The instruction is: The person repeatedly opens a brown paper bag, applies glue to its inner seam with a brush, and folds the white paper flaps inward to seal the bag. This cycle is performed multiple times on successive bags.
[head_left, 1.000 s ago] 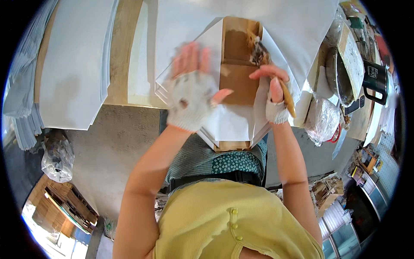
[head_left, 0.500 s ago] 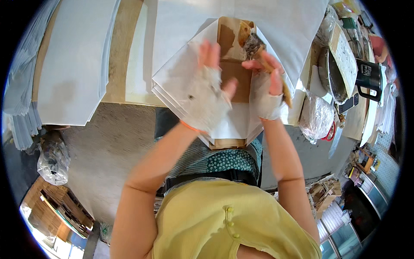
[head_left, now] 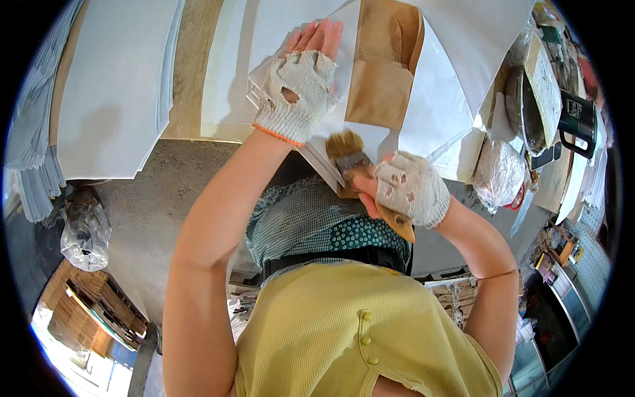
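Note:
My left hand (head_left: 301, 89), in a holed white fingerless glove with an orange cuff, lies flat on the folded white paper (head_left: 436, 76), fingers stretched out. My right hand (head_left: 407, 188), gloved the same way, is closed around the wooden handle of a flat paintbrush (head_left: 350, 163). The brush's tan bristles point up and left, over the paper's near end at the table's front edge. Between my hands and farther off, a brown paper strip (head_left: 380, 92) shows along the middle of the white paper, with a raised fold on its right side.
White sheets (head_left: 116, 86) are stacked at the left. Along the right stand a dark round pan (head_left: 519, 109), a black mug (head_left: 577, 122), a phone (head_left: 548, 157) and a clear plastic bag (head_left: 497, 173). Red handles (head_left: 518, 198) and a blade (head_left: 518, 218) lie near the table edge.
The brush has come down toward me, from the brown strip's far end to the paper's near end, its grip changed. My left hand, raised and blurred before, now rests flat.

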### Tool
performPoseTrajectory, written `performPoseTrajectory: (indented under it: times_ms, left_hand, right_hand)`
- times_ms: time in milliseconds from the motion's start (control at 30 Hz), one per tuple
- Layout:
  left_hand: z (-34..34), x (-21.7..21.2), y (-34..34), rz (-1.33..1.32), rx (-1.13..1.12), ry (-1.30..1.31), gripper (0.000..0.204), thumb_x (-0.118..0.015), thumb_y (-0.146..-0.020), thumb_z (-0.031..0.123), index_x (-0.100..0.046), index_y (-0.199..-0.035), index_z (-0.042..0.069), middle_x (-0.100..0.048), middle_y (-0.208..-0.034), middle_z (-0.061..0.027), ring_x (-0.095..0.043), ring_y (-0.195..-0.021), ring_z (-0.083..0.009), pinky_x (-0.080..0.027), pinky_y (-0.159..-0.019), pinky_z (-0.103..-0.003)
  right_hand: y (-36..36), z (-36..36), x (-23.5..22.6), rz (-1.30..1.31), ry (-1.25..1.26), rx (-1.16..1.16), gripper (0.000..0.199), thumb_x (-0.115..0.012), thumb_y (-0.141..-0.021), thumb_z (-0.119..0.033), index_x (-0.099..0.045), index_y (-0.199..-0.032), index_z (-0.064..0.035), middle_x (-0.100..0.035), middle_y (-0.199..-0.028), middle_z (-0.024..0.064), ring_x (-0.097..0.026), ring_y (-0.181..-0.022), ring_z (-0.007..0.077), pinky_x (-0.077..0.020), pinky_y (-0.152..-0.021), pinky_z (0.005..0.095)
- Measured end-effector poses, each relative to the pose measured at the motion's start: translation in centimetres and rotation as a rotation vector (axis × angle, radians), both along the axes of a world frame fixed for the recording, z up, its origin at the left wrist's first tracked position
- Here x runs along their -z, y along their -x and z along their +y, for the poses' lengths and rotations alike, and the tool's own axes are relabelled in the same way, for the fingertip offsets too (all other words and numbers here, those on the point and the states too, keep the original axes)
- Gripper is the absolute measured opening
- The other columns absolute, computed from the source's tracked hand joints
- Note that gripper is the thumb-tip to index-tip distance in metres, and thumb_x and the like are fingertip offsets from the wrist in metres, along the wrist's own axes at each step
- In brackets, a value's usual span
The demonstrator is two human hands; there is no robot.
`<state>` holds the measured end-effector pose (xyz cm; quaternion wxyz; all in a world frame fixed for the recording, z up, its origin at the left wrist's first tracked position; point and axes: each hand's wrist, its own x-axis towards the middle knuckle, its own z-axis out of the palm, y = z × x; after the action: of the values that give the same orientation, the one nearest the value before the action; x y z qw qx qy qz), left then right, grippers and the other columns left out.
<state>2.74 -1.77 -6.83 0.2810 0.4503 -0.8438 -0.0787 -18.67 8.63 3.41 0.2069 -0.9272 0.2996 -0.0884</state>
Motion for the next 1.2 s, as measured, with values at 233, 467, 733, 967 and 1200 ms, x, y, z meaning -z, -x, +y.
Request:
performPoseTrajectory:
  times_ms: [233,467,733,967,1200]
  left_hand:
    - [0.1,-0.1,0.0,0.022,-0.043,0.039,0.06,-0.056,-0.089,0.011,-0.039,-0.146,0.007,-0.049,-0.145,-0.015,-0.046,-0.134,-0.0316,-0.034,-0.115,-0.044]
    - [0.0,0.1,0.6,0.037,-0.002,0.123,0.038,-0.057,-0.087,0.008,-0.048,-0.124,0.006,-0.05,-0.142,-0.0141,-0.049,-0.131,-0.032,-0.037,-0.113,-0.045]
    - [0.1,-0.7,0.1,0.055,0.022,0.162,0.041,-0.059,-0.086,0.008,-0.049,-0.125,0.004,-0.05,-0.14,-0.014,-0.053,-0.123,-0.0321,-0.044,-0.105,-0.044]
    - [0.0,-1.0,0.3,0.141,-0.037,-0.085,0.048,-0.059,-0.085,0.01,-0.05,-0.132,0.003,-0.052,-0.137,-0.0118,-0.056,-0.118,-0.0308,-0.049,-0.097,-0.043]
    - [3.8,-1.9,-1.5,0.025,-0.048,0.024,0.049,-0.059,-0.081,0.008,-0.053,-0.129,0.0,-0.049,-0.143,-0.0136,-0.053,-0.125,-0.0334,-0.047,-0.102,-0.042]
  right_hand:
    - [2.5,1.7,-3.6,-0.266,-0.33,0.11,0.01,-0.068,-0.078,-0.007,-0.063,-0.076,-0.0152,-0.058,-0.069,0.0014,-0.06,-0.063,0.0182,-0.0495,-0.059,0.0294]
    - [3.8,4.7,-0.2,-0.145,0.045,0.403,0.016,-0.072,-0.078,-0.005,-0.06,-0.075,-0.0157,-0.056,-0.061,0.0013,-0.057,-0.051,0.0159,-0.0453,-0.048,0.0302]
    - [2.4,1.2,-2.3,-0.1,-0.474,0.103,0.01,-0.07,-0.083,-0.02,-0.069,-0.087,-0.0112,-0.058,-0.06,-0.0007,-0.055,-0.052,0.016,-0.0437,-0.048,0.0303]
    - [-2.0,2.2,-0.1,-0.112,0.099,-0.049,0.013,-0.065,-0.081,-0.01,-0.068,-0.093,-0.0115,-0.061,-0.07,-0.0026,-0.058,-0.057,0.0177,-0.0496,-0.064,0.0313]
    - [3.9,-1.3,-5.2,-0.26,-0.336,0.701,0.024,-0.064,-0.091,-0.028,-0.064,-0.075,-0.0093,-0.059,-0.066,0.0033,-0.055,-0.056,0.0151,-0.0453,-0.05,0.0293]
